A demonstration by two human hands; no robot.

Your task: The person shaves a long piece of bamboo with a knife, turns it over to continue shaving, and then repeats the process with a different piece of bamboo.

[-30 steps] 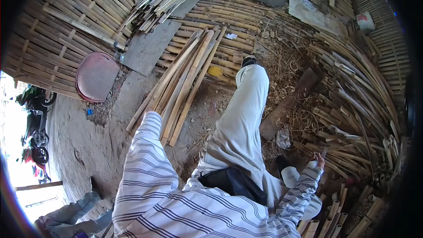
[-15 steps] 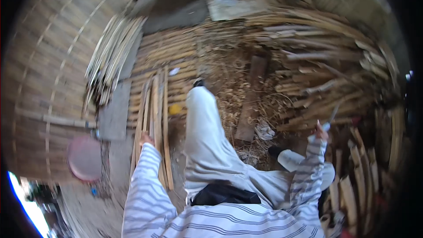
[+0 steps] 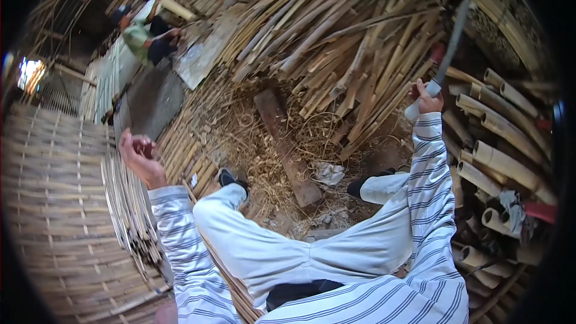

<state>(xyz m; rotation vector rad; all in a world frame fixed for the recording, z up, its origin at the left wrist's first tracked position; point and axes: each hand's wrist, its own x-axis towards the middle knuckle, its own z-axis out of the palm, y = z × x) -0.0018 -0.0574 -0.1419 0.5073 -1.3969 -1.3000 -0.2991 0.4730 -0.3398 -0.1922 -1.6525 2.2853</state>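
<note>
In the head view, my right hand [image 3: 429, 101] grips the pale handle of a long knife [image 3: 454, 42]. Its grey blade points upward, past the right end of the pile of split bamboo. My left hand [image 3: 143, 159] is raised on the left side, palm partly turned up, fingers loosely bent and apart, with nothing in it. Beyond that hand lie bamboo slats [image 3: 186, 144] on the ground. Between my spread legs and the bamboo pile, a flat wooden plank [image 3: 287, 147] rests among curled bamboo shavings [image 3: 240, 138].
A large pile of split bamboo [image 3: 336, 30] fills the ground ahead. Cut bamboo tubes [image 3: 501, 159] are stacked at my right. A woven bamboo wall [image 3: 60, 204] and thin strips [image 3: 129, 210] are on the left. Another person [image 3: 144, 39] sits at the far left.
The view has swung to the right. My left hand has let go of the long bamboo strips and come up. My right hand has lifted the knife, blade now upright.
</note>
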